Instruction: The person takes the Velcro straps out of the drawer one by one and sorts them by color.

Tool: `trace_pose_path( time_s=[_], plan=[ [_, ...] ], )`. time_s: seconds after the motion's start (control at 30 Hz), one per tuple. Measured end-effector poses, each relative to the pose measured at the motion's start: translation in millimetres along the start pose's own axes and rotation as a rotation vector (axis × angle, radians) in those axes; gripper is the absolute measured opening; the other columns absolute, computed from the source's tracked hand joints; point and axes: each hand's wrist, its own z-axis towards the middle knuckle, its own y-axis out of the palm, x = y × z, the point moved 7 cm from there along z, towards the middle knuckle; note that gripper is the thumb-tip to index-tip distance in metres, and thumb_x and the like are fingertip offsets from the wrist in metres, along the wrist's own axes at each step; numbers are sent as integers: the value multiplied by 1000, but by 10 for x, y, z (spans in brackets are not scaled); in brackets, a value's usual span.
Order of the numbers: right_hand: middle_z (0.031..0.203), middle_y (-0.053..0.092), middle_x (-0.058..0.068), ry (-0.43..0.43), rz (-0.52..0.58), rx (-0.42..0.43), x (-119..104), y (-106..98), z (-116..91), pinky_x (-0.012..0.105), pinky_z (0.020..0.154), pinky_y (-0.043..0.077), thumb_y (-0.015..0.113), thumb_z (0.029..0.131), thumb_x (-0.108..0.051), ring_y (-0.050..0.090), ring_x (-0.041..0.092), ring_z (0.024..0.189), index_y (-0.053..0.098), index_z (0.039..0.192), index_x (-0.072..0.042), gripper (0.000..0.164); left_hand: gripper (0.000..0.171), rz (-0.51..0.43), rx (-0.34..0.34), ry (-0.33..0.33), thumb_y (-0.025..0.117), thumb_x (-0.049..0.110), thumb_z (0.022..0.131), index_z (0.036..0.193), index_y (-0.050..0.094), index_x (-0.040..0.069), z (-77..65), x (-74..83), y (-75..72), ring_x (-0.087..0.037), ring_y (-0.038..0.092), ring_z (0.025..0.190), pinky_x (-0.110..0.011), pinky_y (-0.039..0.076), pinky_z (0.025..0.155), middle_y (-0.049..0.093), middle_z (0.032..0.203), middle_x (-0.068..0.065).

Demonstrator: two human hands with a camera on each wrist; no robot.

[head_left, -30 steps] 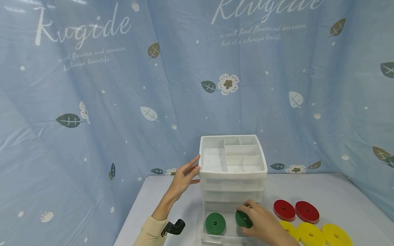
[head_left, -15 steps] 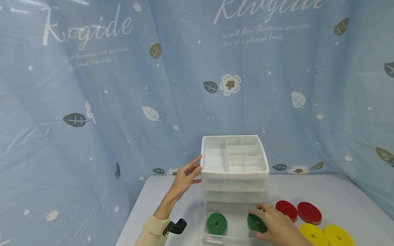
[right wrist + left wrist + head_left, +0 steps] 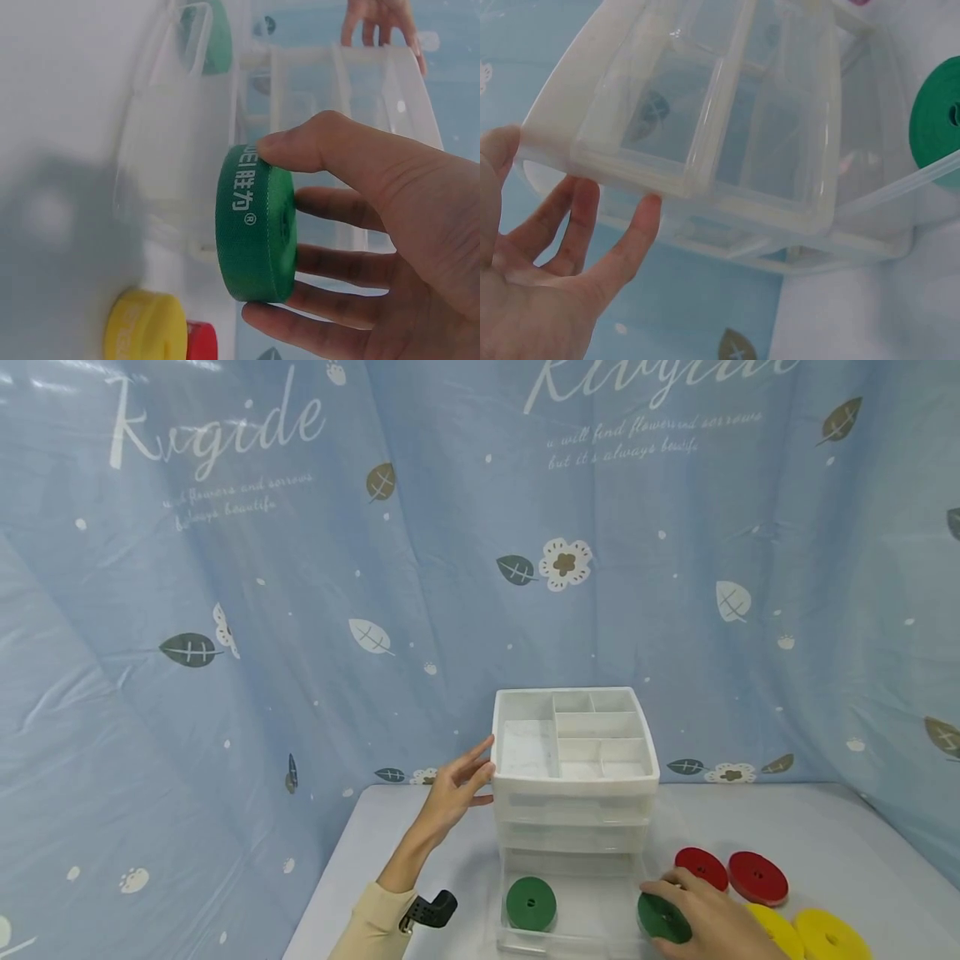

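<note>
My right hand [image 3: 708, 914] grips a green roll of strap tape [image 3: 255, 225] between thumb and fingers, white lettering on its outer face. In the head view that roll overlaps the right side of the pulled-out clear bottom drawer [image 3: 592, 906]. A second green roll [image 3: 531, 903] lies flat in the drawer's left part. My left hand [image 3: 453, 793] touches the left side of the white drawer cabinet [image 3: 577, 787] with its fingertips. In the left wrist view, the fingers of the left hand [image 3: 562, 247] are spread along the cabinet's edge.
Two red rolls, one of them the outer red roll [image 3: 757, 877], lie on the white table [image 3: 832, 835] right of the cabinet. Nearer are yellow rolls, including a yellow roll [image 3: 831, 935] at the lower right. The cabinet's divided top tray [image 3: 528, 747] faces up before a blue patterned curtain [image 3: 420, 568].
My right hand has moved right with its green roll, from over the drawer's middle to its right side. My left hand keeps its place on the cabinet.
</note>
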Motion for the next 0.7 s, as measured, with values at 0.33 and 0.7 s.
trace_pose_path(
  time_s=[0.33,0.7],
  plan=[
    [118,61,2,0,-51,-17,221,-15,-95,53,76,62,90,55,-54,57,17,90,67,117,-27,72,50,-5,5,2,52,19,103,151,39,28,2,7,-8,-38,48,135,-59,50,100,45,150,-17],
    [120,59,7,24,-45,-56,452,47,-172,58,71,60,88,43,-63,55,20,92,63,124,-25,93,50,-13,1,12,52,19,103,151,39,29,17,-30,-18,-39,48,135,-59,51,99,44,151,-17]
  ],
)
